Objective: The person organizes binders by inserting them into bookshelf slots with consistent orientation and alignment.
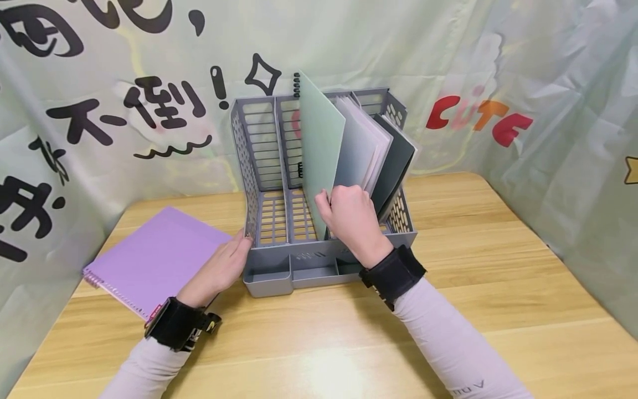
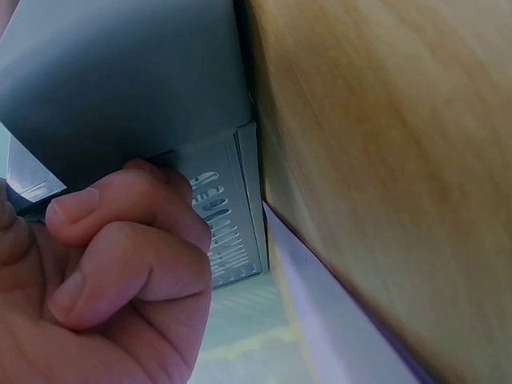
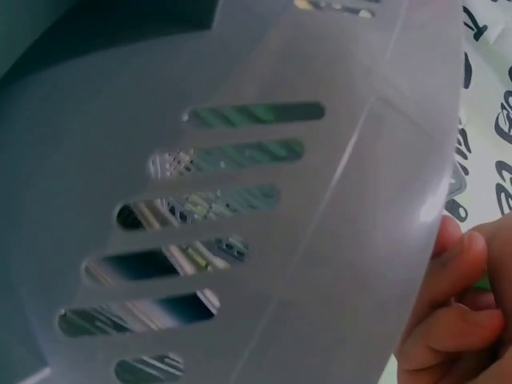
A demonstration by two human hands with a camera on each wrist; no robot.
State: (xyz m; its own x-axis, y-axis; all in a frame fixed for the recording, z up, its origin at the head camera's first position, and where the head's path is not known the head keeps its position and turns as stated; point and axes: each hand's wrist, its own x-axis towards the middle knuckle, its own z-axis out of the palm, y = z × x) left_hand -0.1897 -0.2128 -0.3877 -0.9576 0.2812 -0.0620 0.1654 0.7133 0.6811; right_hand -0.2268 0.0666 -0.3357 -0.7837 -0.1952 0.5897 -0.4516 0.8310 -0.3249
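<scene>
A grey desktop file rack [image 1: 266, 256] with slotted walls stands on the table. My left hand [image 1: 226, 263] grips its front left corner; in the left wrist view that hand's fingers [image 2: 136, 264] are curled against the rack's side. A pale green spiral notebook [image 1: 319, 138] stands upright in the rack, slightly tilted, with its black coil toward the back. My right hand [image 1: 351, 219] pinches the notebook's near edge just above the rack's front wall. In the right wrist view, the curled right fingers [image 3: 452, 320] show past the rack's front, with a sliver of green between them.
Right of the green notebook, a bluish-grey folder [image 1: 356, 141] and a dark notebook [image 1: 394, 160] lean in the rack. A purple spiral notebook [image 1: 164, 257] lies flat at the left, partly under the left forearm. A printed curtain [image 1: 319, 44] hangs behind the wooden table [image 1: 488, 266].
</scene>
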